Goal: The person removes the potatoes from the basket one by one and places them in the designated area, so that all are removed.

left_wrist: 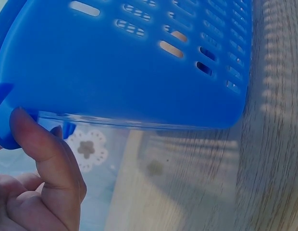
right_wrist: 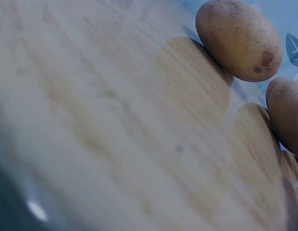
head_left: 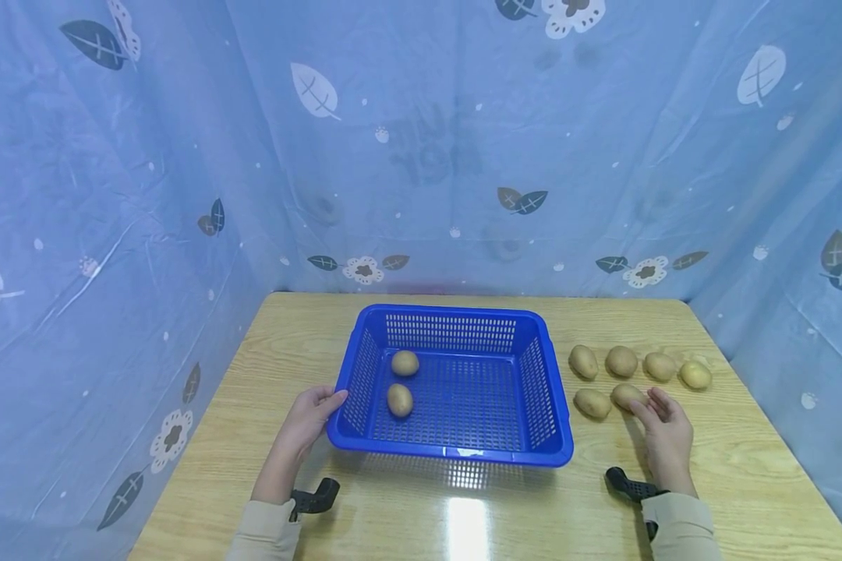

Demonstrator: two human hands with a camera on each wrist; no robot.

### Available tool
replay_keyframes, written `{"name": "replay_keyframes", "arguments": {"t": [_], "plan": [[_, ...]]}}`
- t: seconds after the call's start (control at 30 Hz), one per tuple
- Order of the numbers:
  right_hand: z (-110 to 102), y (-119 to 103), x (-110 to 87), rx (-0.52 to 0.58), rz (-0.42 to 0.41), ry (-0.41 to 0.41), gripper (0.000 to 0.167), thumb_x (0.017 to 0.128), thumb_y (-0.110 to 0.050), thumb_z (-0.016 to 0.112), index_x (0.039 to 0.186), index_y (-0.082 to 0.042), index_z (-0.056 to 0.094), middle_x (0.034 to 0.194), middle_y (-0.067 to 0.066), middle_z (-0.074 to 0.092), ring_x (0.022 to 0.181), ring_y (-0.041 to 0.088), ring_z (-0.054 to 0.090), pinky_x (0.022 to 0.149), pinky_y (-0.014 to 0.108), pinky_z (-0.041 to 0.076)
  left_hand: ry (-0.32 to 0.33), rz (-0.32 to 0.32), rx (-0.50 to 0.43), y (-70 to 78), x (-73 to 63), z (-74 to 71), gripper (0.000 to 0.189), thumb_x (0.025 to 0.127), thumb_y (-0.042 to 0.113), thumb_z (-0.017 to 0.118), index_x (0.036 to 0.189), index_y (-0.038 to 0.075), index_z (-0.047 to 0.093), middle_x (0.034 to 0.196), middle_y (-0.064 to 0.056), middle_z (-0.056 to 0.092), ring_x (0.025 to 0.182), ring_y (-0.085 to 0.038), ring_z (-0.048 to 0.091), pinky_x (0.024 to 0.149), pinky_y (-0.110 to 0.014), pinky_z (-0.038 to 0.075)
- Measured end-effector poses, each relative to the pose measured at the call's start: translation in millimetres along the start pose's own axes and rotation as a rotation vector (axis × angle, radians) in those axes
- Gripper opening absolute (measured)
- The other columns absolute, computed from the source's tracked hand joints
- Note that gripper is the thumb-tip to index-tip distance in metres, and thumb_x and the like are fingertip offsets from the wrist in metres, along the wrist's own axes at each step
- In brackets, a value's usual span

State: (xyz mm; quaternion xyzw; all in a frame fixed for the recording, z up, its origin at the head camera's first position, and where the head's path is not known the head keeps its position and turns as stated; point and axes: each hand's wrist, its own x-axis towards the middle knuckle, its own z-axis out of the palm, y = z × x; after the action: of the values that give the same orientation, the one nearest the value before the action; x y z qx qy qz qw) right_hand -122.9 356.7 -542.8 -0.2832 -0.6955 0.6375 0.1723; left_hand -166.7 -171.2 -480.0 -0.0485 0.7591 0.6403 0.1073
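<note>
A blue plastic basket [head_left: 456, 453] with slotted walls stands mid-table in the head view. My left hand [head_left: 307, 417] grips its left rim, thumb on top; the left wrist view shows the hand [left_wrist: 48, 178] beside the smooth blue basket wall [left_wrist: 105, 77]. Inside, toward the left, lie two potatoes, one farther back [head_left: 405, 363] and one nearer [head_left: 400, 400]. Right of the basket, my right hand [head_left: 666, 436] holds the right end of a potato [head_left: 626, 396] between thumb and fingers, low at the tabletop. Next to it lies another potato [head_left: 592, 403], also visible in the right wrist view [right_wrist: 238, 41].
Behind the held potato, several more form a row: a left one [head_left: 584, 362], a rounder one [head_left: 621, 361], another [head_left: 659, 366] and a paler one [head_left: 695, 375]. The wooden table [head_left: 252, 405] meets a blue patterned curtain [head_left: 428, 156] at the back and sides.
</note>
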Motion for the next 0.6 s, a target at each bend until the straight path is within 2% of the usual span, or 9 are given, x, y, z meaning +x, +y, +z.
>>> {"name": "replay_keyframes", "arguments": {"t": [0.2,0.33,0.43,0.6], "plan": [[-2,-6,-2.3,-0.104,-0.064,0.009,0.064,0.092,-0.024,0.061,0.146,-0.006,0.032,0.136,-0.001,0.042,0.128,0.010,0.037,0.104,0.009,0.033,-0.006,-0.005,-0.005,1.2,0.2,-0.4,0.035,0.100,0.020,0.048,0.120,-0.008,0.053,0.109,-0.025,0.065,0.096,-0.032,0.068,0.076,-0.034,0.059],[-2,-16,-5.0,-0.121,-0.116,0.007,0.064,0.091,-0.022,0.063,0.145,-0.004,0.034,0.139,0.005,0.041,0.127,0.009,0.038,0.106,0.011,0.032,0.000,0.002,0.000,2.6,-0.1,-0.2,0.037,0.100,0.021,0.047,0.122,-0.008,0.052,0.111,-0.025,0.065,0.097,-0.032,0.067,0.077,-0.034,0.058],[-3,-24,-8.5,-0.062,-0.141,-0.003,0.063,0.090,-0.016,0.065,0.144,-0.002,0.035,0.138,0.005,0.043,0.128,0.009,0.038,0.108,0.011,0.031,0.009,-0.001,0.009,2.5,0.1,0.0,0.036,0.100,0.021,0.047,0.122,-0.007,0.053,0.110,-0.024,0.065,0.096,-0.031,0.068,0.077,-0.033,0.058],[-2,-41,-13.1,0.061,-0.206,-0.026,0.061,0.088,-0.009,0.066,0.142,-0.003,0.038,0.131,-0.005,0.048,0.130,0.010,0.039,0.107,0.010,0.031,0.016,-0.013,0.020,1.8,0.5,0.7,0.035,0.100,0.022,0.047,0.121,-0.006,0.053,0.109,-0.022,0.066,0.095,-0.029,0.068,0.078,-0.033,0.058]]}}
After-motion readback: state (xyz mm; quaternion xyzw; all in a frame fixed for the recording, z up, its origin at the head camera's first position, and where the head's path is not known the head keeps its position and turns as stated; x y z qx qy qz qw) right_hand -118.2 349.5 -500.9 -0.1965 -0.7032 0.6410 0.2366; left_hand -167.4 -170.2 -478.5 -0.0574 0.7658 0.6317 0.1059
